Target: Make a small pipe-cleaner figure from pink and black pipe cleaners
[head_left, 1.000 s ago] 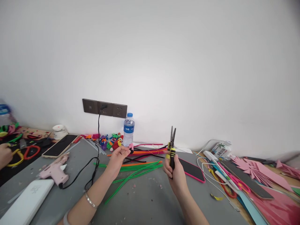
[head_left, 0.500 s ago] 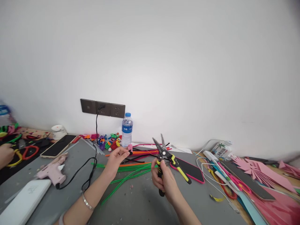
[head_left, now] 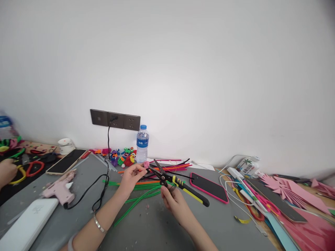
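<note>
My left hand pinches a black pipe cleaner, with a small fuzzy pink piece showing at the fingertips. Whether the two are joined is too small to tell. My right hand is closed around wire strippers with black and yellow handles and a spring between them. Their jaws are spread and point up and left, close beside my left fingertips. Beneath both hands lie green pipe cleaners. Orange and red pipe cleaners lie behind the jaws.
A phone with a pink edge lies right of the strippers. A water bottle stands by the wall beside small colourful figures. At left are a pink glue gun, another phone and another person's hand.
The wire strippers have swung left and down, from pointing upward to lying slanted beside my left fingertips. My right hand has moved slightly left; my left hand has barely moved.
</note>
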Motion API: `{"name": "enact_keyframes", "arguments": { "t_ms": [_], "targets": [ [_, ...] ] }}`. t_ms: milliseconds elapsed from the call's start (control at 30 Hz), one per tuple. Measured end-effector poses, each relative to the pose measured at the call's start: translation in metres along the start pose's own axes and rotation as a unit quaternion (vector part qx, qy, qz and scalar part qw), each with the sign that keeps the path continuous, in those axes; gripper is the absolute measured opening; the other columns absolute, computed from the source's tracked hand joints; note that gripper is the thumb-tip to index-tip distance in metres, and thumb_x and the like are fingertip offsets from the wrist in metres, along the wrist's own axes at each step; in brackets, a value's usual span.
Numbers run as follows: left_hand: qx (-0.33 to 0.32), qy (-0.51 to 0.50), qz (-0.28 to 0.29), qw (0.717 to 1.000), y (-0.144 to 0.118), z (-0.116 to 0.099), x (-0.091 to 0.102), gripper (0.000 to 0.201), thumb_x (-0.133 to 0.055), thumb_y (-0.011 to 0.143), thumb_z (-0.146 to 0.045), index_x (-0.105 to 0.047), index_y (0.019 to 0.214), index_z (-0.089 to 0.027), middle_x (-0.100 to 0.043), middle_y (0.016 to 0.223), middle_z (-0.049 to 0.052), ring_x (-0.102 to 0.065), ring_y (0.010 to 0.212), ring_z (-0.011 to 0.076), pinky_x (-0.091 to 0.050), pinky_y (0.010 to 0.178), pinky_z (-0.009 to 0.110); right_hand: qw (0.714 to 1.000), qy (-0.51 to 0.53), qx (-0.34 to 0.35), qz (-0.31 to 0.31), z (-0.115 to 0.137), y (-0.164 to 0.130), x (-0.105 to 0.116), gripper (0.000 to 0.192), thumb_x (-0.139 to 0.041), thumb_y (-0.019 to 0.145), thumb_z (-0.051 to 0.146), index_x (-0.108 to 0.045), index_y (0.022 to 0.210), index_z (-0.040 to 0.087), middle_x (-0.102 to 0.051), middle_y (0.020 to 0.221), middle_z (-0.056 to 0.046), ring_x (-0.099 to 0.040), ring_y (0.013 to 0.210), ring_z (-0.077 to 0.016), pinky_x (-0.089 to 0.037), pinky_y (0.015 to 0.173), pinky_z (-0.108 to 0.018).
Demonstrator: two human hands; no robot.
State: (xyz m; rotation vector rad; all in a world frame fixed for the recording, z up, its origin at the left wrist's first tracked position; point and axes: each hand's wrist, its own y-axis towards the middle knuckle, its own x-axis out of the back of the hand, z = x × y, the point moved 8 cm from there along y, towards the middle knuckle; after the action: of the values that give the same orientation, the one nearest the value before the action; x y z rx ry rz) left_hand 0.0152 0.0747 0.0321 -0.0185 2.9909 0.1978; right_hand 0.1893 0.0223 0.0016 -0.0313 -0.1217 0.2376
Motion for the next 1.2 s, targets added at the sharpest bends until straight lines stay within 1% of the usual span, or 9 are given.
{"name": "enact_keyframes", "arguments": {
  "t_ms": [133,300,533,667,833,933,1067,1200],
  "targets": [
    [-0.007,-0.01,-0.003,1.0,0.0,0.0,0.0,0.017,-0.079,0.063,-0.034,-0.068,0.061,-0.022,-0.074,0.096,0.012,-0.056,0.115,0.0347,-0.048,0.087,0.039,1.0,-0.009,-0.002,0.002,-0.001,0.001,0.001,0.048,-0.046,0.082,0.067,-0.043,0.068,0.022,-0.032,0.044,0.008,-0.026,0.038,-0.0086,-0.021,0.039,-0.023],
    [-0.008,0.002,-0.005,1.0,0.0,-0.002,0.001,0.017,-0.079,0.063,-0.035,-0.068,0.061,-0.022,-0.074,0.094,0.012,-0.057,0.114,0.0345,-0.049,0.085,0.039,1.0,-0.021,-0.011,0.002,-0.003,0.001,0.001,0.051,-0.044,0.081,0.071,-0.042,0.067,0.022,-0.031,0.043,0.009,-0.025,0.037,-0.0083,-0.022,0.039,-0.023],
    [0.006,-0.019,-0.003,1.0,-0.001,-0.002,0.0,0.021,-0.08,0.061,-0.039,-0.068,0.06,-0.022,-0.073,0.098,0.013,-0.051,0.122,0.0355,-0.046,0.092,0.042,0.999,-0.007,-0.029,0.01,-0.007,0.003,0.0,0.052,-0.044,0.08,0.072,-0.041,0.067,0.022,-0.031,0.043,0.01,-0.025,0.037,-0.0075,-0.02,0.038,-0.022],
    [0.01,-0.028,-0.01,1.0,-0.002,-0.002,0.0,0.023,-0.082,0.059,-0.041,-0.067,0.059,-0.023,-0.074,0.095,0.012,-0.052,0.122,0.0359,-0.046,0.092,0.042,0.999,0.007,-0.033,0.016,-0.009,0.003,-0.001,0.052,-0.045,0.08,0.072,-0.041,0.067,0.022,-0.029,0.041,0.01,-0.023,0.036,-0.007,-0.02,0.037,-0.021],
    [0.023,-0.053,-0.02,0.998,-0.003,-0.002,-0.002,0.029,-0.084,0.055,-0.045,-0.066,0.059,-0.022,-0.073,0.095,0.01,-0.052,0.122,0.0341,-0.045,0.094,0.039,0.998,0.027,-0.042,0.024,-0.008,0.002,-0.004,0.053,-0.045,0.078,0.074,-0.04,0.067,0.023,-0.029,0.041,0.011,-0.021,0.035,-0.0065,-0.018,0.034,-0.021],
    [0.031,-0.072,-0.027,0.997,-0.004,0.0,-0.002,0.03,-0.084,0.054,-0.045,-0.066,0.06,-0.022,-0.073,0.091,0.009,-0.052,0.122,0.0329,-0.044,0.096,0.039,0.998,0.042,-0.046,0.027,-0.006,0.001,-0.007,0.052,-0.047,0.078,0.073,-0.039,0.067,0.023,-0.028,0.041,0.012,-0.019,0.035,-0.0058,-0.017,0.034,-0.02],
    [0.034,-0.085,-0.029,0.995,-0.004,0.003,-0.002,0.029,-0.084,0.055,-0.043,-0.066,0.061,-0.021,-0.072,0.082,0.007,-0.055,0.118,0.0309,-0.044,0.096,0.037,0.997,0.054,-0.05,0.026,-0.005,0.001,-0.01,0.053,-0.048,0.076,0.074,-0.039,0.066,0.023,-0.026,0.041,0.012,-0.017,0.034,-0.005,-0.017,0.033,-0.019],
    [0.037,-0.085,-0.031,0.995,-0.003,0.007,0.0,0.027,-0.083,0.057,-0.042,-0.067,0.062,-0.021,-0.07,0.08,0.006,-0.056,0.115,0.0307,-0.043,0.094,0.037,0.997,0.055,-0.05,0.024,-0.004,0.001,-0.01,0.054,-0.048,0.074,0.076,-0.039,0.066,0.023,-0.027,0.039,0.012,-0.019,0.034,-0.0053,-0.017,0.032,-0.019]
  ]
}}
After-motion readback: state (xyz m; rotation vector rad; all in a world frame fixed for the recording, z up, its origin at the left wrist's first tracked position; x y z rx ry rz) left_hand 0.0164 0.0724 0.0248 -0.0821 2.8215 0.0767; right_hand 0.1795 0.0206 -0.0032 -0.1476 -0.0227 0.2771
